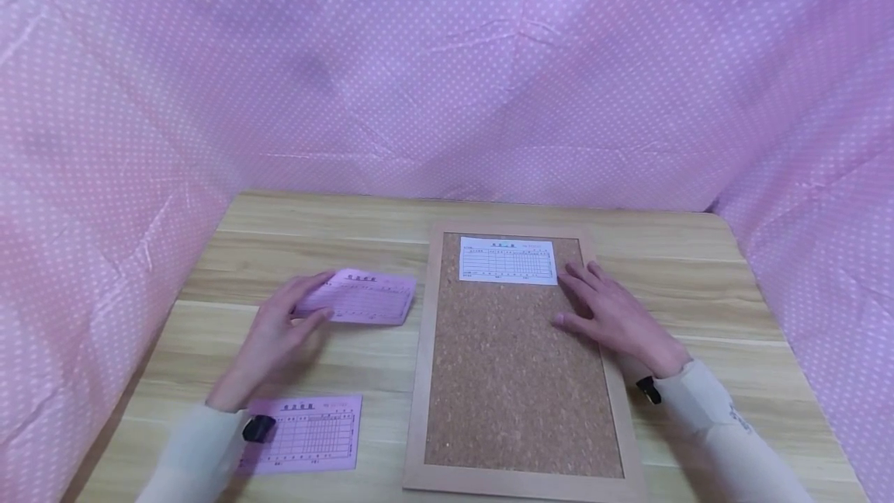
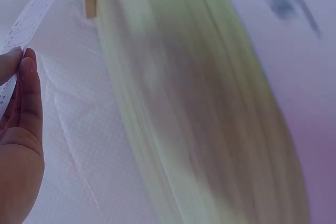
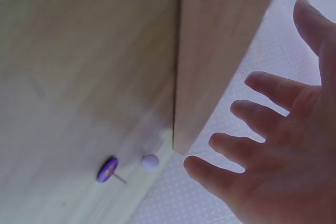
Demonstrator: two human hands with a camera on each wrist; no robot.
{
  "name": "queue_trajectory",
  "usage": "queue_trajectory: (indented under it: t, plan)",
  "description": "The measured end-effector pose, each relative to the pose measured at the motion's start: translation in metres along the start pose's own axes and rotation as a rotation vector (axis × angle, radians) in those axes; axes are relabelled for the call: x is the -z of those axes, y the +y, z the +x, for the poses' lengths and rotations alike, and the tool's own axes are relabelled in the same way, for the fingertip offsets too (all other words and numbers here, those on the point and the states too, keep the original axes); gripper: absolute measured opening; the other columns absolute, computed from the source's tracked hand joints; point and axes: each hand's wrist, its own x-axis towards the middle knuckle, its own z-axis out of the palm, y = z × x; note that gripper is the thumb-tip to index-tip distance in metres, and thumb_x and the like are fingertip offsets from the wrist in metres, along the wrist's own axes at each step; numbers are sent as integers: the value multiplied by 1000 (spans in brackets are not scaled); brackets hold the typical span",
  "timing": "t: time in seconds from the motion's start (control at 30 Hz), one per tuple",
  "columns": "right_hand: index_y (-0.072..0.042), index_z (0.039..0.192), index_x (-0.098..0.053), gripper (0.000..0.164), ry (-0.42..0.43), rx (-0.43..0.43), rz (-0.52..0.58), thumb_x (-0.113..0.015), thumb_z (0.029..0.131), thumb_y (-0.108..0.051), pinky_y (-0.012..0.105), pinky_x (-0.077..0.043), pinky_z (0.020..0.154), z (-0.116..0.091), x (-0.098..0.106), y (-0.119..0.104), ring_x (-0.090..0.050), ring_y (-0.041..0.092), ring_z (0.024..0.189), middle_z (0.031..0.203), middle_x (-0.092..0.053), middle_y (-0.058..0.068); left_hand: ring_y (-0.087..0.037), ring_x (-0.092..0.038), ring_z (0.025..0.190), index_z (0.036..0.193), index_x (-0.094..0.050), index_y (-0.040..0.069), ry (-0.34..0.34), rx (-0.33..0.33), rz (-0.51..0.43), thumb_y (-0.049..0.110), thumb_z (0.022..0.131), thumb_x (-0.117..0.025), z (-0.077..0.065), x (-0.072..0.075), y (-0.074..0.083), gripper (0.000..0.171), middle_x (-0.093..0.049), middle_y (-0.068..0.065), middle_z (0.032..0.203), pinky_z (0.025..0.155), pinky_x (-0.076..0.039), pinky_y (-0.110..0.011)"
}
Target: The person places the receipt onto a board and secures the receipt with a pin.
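My left hand (image 1: pixel 275 324) pinches a pink printed form (image 1: pixel 366 299) between thumb and fingers, raised and tilted over the table left of the corkboard (image 1: pixel 520 379). Seen edge-on in the left wrist view, the form (image 2: pixel 39 11) stands between thumb and fingertips. My right hand (image 1: pixel 615 313) is spread over the board's right frame, fingertips close to the right edge of a white printed form (image 1: pixel 507 261) lying at the top of the cork. Nothing is held in it; its fingers (image 3: pixel 268 87) are apart in the right wrist view. Another pink form (image 1: pixel 314 437) lies below my left wrist, partly covered by it.
Beside the board's wooden frame (image 3: pixel 215 40), a purple thumbtack (image 3: pixel 107 169) lies on the table with its pin showing, near a paler round head (image 3: pixel 150 162). The wooden table (image 1: pixel 335 216) is enclosed by pink dotted cloth (image 1: pixel 454 84) at the back and sides.
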Motion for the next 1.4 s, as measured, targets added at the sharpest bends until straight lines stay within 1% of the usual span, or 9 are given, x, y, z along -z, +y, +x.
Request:
queue_trajectory:
  t: [0.13,0.3,0.4,0.53,0.63,0.8,1.03,1.17,1.4]
  plan:
    - [-2,154,-46,78,28,5,15,-67,98,-52,68,-21,119,0,1,-1,-21,56,149,165,-30,23,-34,-62,115,145,-58,5,17,3,-22,-9,84,-78,2,-5,6,66,-65,-18,132,103,-36,-11]
    - [-1,155,-43,79,35,-9,21,-68,98,-50,67,-19,120,1,3,-5,-19,54,150,165,-28,24,-34,-60,119,147,-56,9,37,34,-53,-6,86,-78,6,-10,13,67,-63,-17,136,103,-36,-12]
    - [-1,157,-40,80,44,-12,26,-67,99,-49,67,-19,120,1,4,-7,-19,52,151,166,-27,24,-32,-59,122,147,-57,8,56,58,-79,-6,86,-78,8,-14,17,66,-62,-16,137,103,-36,-10]
    - [-1,158,-37,81,66,-11,44,-66,100,-49,67,-20,120,1,6,-10,-19,51,152,166,-26,24,-29,-60,118,145,-58,5,84,79,-116,-5,86,-79,11,-20,24,64,-63,-17,135,98,-41,-10]
    - [0,158,-38,79,80,-11,62,-66,100,-47,66,-21,120,1,8,-13,-20,50,152,166,-27,25,-26,-60,114,145,-58,5,98,96,-147,-4,86,-79,13,-25,30,64,-63,-17,134,93,-44,-11]
    - [0,156,-42,75,106,-4,92,-68,100,-43,67,-22,119,-1,11,-19,-21,50,151,166,-28,24,-24,-59,115,147,-57,7,107,126,-219,-2,88,-78,17,-34,38,63,-62,-16,136,93,-46,-11]
    - [-4,157,-42,72,136,0,125,-65,102,-44,69,-24,117,-4,14,-25,-21,46,153,169,-25,16,-15,-60,108,146,-58,8,127,146,-320,-5,89,-76,22,-47,49,62,-63,-15,133,87,-52,-14]
    - [-4,157,-43,70,169,6,150,-65,102,-42,69,-26,116,-5,15,-30,-24,43,153,168,-28,13,-18,-61,108,146,-58,7,123,156,-375,-6,89,-75,25,-55,56,61,-63,-16,131,87,-53,-16]
    - [-6,155,-47,64,253,35,184,-68,101,-35,65,-32,115,-5,15,-38,-33,43,149,164,-38,15,-25,-62,111,146,-58,8,104,167,-428,-6,88,-76,29,-73,67,63,-61,-15,135,88,-55,-20]
